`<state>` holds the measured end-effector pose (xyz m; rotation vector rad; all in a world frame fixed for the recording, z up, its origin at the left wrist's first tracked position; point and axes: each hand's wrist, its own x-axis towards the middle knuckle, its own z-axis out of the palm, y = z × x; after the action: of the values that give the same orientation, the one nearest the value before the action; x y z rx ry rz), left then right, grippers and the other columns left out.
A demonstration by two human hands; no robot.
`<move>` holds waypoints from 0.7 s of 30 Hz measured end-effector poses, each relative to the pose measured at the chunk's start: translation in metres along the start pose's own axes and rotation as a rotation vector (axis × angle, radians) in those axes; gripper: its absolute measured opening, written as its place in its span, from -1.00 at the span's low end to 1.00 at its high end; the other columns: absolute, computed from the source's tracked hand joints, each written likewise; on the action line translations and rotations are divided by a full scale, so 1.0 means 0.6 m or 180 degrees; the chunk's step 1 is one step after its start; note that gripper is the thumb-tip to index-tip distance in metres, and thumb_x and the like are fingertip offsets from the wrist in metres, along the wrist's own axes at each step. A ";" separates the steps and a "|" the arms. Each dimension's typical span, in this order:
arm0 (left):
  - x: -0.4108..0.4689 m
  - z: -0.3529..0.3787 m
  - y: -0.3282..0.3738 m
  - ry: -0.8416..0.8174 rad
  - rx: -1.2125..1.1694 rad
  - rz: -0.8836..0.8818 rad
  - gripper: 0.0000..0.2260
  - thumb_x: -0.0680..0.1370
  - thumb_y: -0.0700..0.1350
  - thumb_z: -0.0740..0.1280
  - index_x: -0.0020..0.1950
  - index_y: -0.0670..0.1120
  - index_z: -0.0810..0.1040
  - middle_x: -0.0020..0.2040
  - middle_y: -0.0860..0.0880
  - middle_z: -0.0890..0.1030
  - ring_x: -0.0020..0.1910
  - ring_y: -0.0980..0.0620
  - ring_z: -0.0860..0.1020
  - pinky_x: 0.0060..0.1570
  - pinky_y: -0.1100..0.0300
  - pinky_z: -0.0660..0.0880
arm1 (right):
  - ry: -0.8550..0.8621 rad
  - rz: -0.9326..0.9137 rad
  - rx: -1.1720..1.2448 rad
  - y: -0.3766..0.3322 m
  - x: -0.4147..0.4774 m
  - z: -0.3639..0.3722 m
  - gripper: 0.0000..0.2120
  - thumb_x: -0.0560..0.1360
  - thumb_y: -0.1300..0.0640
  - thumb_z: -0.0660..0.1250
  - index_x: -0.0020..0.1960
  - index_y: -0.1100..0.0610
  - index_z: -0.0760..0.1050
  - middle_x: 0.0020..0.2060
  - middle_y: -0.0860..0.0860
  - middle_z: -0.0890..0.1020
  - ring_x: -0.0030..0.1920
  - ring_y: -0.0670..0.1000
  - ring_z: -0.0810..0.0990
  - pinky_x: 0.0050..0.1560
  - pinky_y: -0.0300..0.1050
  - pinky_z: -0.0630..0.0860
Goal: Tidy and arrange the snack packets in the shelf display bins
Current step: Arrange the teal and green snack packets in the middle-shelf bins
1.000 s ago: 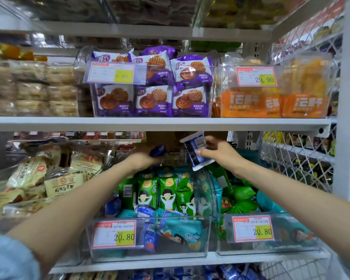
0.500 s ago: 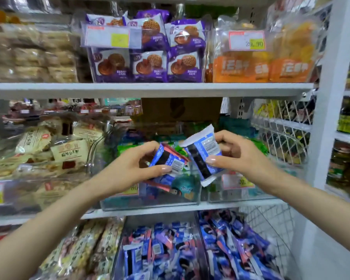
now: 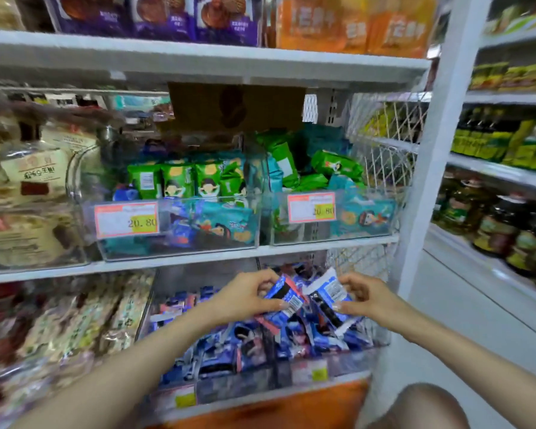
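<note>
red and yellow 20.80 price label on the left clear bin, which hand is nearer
Left. The left hand, holding a blue snack packet, is below and right of the red and yellow price label; the right hand, holding another, is farther right.

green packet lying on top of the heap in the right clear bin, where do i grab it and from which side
Pinch the green packet across its flat faces at its near long edge, coming from the front and above. It lies loose and tilted on top of the heap, higher than the clear bin's front wall, and wire mesh closes off the right side.
</note>
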<state>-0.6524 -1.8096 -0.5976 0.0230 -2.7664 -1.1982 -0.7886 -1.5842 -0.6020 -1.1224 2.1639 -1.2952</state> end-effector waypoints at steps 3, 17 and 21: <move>0.057 0.042 -0.032 0.0009 0.0039 -0.0355 -0.72 0.45 0.02 0.43 -0.05 -0.10 0.42 -0.28 0.00 0.41 -0.33 0.10 0.35 -0.29 0.23 0.26 | 0.0318 0.0310 -0.0404 0.068 0.034 -0.001 -0.64 0.32 0.27 0.53 -0.11 -0.06 0.43 -0.26 -0.07 0.45 -0.28 -0.10 0.39 -0.21 -0.27 0.34; 0.068 0.047 -0.046 0.0295 0.0831 -0.0347 -0.69 0.53 -0.06 0.34 0.25 -0.06 0.45 0.27 0.00 0.45 0.28 0.06 0.37 0.16 0.33 0.25 | 0.0487 0.0217 -0.1345 0.077 0.055 0.013 -0.57 0.45 0.23 0.39 0.29 0.06 0.43 0.15 -0.03 0.47 0.11 -0.04 0.49 0.10 -0.27 0.38; 0.011 0.022 -0.005 0.0375 0.0835 0.0021 -0.73 0.54 -0.04 0.34 0.23 -0.01 0.46 0.23 0.06 0.46 0.26 0.13 0.38 0.18 0.39 0.26 | 0.0442 -0.0267 -0.1293 0.005 0.010 0.021 -0.69 0.48 0.19 0.38 0.10 -0.15 0.45 0.02 -0.11 0.52 -0.03 -0.16 0.53 0.08 -0.27 0.46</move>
<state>-0.6604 -1.8028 -0.6080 0.1054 -2.7943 -0.7968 -0.7854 -1.5951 -0.6105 -1.3182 2.5880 -1.0159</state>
